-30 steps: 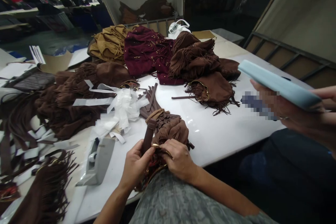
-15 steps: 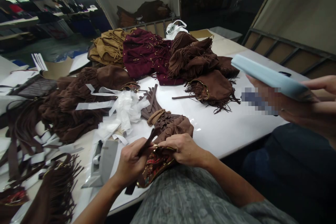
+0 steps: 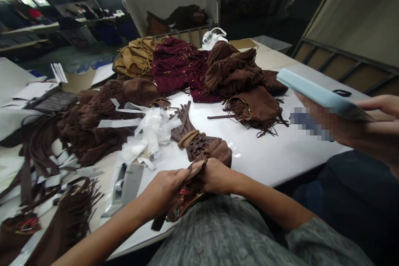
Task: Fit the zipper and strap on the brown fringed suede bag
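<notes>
Near the table's front edge, my left hand is closed on a dark brown strap at the mouth of a brown bag. The bag shows a red patterned lining and a gold-coloured zip edge. My right hand pinches the bag's rim at the other side, its fingertips close to the strap. Where the strap meets the rim is hidden by my fingers. Just beyond my hands lies a bundle of brown straps, bound with a tan band.
White paper strips and a grey tape dispenser lie to the left. Brown fringed bags, a burgundy bag and a tan one are heaped behind. At right, another person's hand holds a pale blue flat object.
My left hand has moved up and right towards my right hand, bringing the strap across the bag's rim. My right hand still grips the rim. The view has shifted slightly.
</notes>
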A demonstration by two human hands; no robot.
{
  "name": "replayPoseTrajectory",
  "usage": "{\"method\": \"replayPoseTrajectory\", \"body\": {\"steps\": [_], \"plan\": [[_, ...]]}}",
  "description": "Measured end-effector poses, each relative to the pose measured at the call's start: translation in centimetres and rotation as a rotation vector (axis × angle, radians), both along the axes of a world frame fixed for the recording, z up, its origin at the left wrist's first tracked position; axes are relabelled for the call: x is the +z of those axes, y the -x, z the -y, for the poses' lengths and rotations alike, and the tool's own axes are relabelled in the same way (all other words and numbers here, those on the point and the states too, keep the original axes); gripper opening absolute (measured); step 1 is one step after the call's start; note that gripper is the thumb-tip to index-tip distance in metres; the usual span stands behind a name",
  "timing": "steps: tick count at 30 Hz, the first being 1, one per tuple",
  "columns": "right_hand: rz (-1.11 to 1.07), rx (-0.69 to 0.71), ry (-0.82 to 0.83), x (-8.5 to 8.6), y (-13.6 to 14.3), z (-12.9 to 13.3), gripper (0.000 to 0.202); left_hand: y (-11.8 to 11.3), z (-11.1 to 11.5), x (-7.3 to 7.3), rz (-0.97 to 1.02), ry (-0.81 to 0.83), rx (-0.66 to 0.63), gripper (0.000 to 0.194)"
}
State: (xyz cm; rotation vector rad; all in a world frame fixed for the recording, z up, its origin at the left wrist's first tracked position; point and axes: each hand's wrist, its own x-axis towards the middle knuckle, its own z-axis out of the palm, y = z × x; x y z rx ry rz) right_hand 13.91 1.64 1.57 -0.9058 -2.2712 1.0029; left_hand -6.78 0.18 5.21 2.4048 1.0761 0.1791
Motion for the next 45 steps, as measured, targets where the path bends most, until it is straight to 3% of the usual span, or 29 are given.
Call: {"method": "replayPoseTrajectory", "body": {"steps": [4,8,15,17,22,30,33,36,38,41,43,45], "plan": [[-0.229,-0.027,0.201,0.3,0.1,-0.3,0.026,-0.2,-0.6,-0.2,0.171,-0.240,0.085,0.022],[-0.416,-0.072,0.384,-0.1,0.6,0.3,0.040,-1.3,-1.1,-0.7,0.382,-0.268,0.283,0.019],[-0.517,-0.360,0.228,-2.2,2.8,2.3,0.033,-3.1,-0.5,-2.6,0.664,-0.086,0.725,0.021],[-0.496,-0.400,0.191,-2.7,2.8,2.6,0.029,-3.1,-0.1,-3.1,0.717,-0.019,0.774,0.021],[-0.477,-0.302,0.236,-2.3,0.8,2.3,0.026,-1.8,0.4,-2.3,0.671,0.200,0.607,0.015],[-0.445,0.164,0.486,-0.5,-1.5,0.0,0.049,-1.1,0.5,-1.7,0.688,0.140,0.528,0.007],[-0.438,0.190,0.631,-0.7,-1.5,-0.3,0.048,-1.5,0.7,-1.7,0.746,0.124,0.462,0.005],[-0.476,0.130,0.710,-1.1,-1.0,-0.2,0.051,-1.7,0.7,-1.4,0.789,0.107,0.409,0.007],[-0.503,0.002,0.641,-1.0,-0.8,-0.2,0.059,-1.6,0.6,-1.2,0.792,0.073,0.413,0.008],[-0.481,-0.218,0.323,0.0,-1.2,-0.8,0.068,-1.4,0.5,-0.6,0.748,0.025,0.380,0.011],[-0.433,-0.170,0.172,0.9,-1.8,-1.4,0.066,-1.4,0.4,0.0,0.716,0.000,0.320,0.015],[-0.410,0.056,0.243,1.6,-2.3,-2.1,0.057,-1.5,0.4,0.6,0.697,-0.015,0.263,0.018]]}}
